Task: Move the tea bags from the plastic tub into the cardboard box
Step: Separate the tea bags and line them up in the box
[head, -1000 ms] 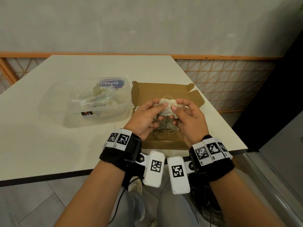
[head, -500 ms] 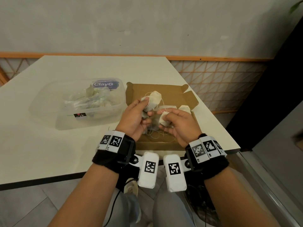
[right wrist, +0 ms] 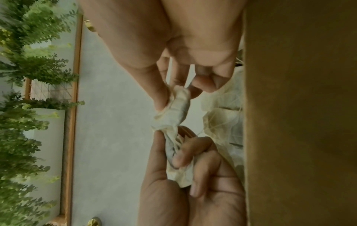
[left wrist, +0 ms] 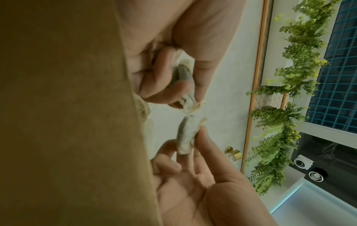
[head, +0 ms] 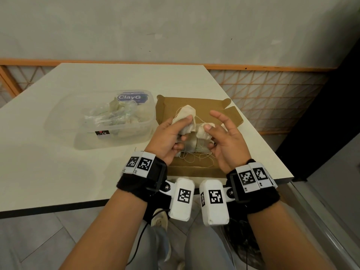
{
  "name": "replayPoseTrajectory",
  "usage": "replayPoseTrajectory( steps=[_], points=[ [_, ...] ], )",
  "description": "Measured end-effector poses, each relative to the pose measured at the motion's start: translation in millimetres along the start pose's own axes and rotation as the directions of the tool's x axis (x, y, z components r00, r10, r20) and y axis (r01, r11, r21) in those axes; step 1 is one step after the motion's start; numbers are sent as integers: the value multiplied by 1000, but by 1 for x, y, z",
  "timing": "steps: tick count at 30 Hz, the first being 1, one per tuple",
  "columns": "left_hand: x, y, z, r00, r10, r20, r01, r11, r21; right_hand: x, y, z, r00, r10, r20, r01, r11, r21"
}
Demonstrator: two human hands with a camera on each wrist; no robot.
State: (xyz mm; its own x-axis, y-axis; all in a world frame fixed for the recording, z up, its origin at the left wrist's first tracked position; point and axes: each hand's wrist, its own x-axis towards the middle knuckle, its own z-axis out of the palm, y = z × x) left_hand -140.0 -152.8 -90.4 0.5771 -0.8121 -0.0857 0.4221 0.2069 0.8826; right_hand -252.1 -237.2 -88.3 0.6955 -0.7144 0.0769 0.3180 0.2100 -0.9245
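over the cardboard box (head: 196, 106), the left hand (head: 171, 137) grips one tea bag (head: 186, 114); the right hand (head: 224, 141) pinches another tea bag (head: 202, 131), forefinger outstretched.

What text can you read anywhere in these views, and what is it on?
"ClayG": white letters on the blue label at the far wall of the plastic tub.
Small black sticker on the tub's front wall: print too small to read.
Wrist bands: black-and-white square code patterns only, no words.
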Motion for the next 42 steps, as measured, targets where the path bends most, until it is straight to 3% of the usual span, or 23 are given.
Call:
replayPoseTrajectory(
  steps=[7, 17, 25, 29, 33, 36, 42],
  points=[
    [2, -2, 1, 999, -22, -29, 24, 997, 71, -2, 2, 1, 998, -26, -51, 28, 999, 41],
    [-4, 6, 2, 998, 11, 62, -5, 996, -93, -2, 2, 1, 995, -5, -99, 8, 1000, 24],
    [-4, -1, 3, 995, -13, 99, -2, 989, 147, 0, 4, 2, 983, 10, -181, -14, 1000, -21],
    [-3, -3, 3, 997, -12, 79, -6, 975, 224, 3, 6, 2, 979, -17, -201, 4, 998, -65],
    [-1, -4, 2, 999, 7, 46, -17, 975, 220, 1, 7, 0, 996, -7, -87, -2, 994, -106],
    [2, -6, 0, 1000, 11, 0, -11, 977, 214, 0, 11, -1, 998, -49, -33, 40, 970, -239],
    [0, -3, 2, 998, 54, -31, -50, 992, 116, 1, 10, -2, 979, -124, -164, 103, 987, -127]
  ],
)
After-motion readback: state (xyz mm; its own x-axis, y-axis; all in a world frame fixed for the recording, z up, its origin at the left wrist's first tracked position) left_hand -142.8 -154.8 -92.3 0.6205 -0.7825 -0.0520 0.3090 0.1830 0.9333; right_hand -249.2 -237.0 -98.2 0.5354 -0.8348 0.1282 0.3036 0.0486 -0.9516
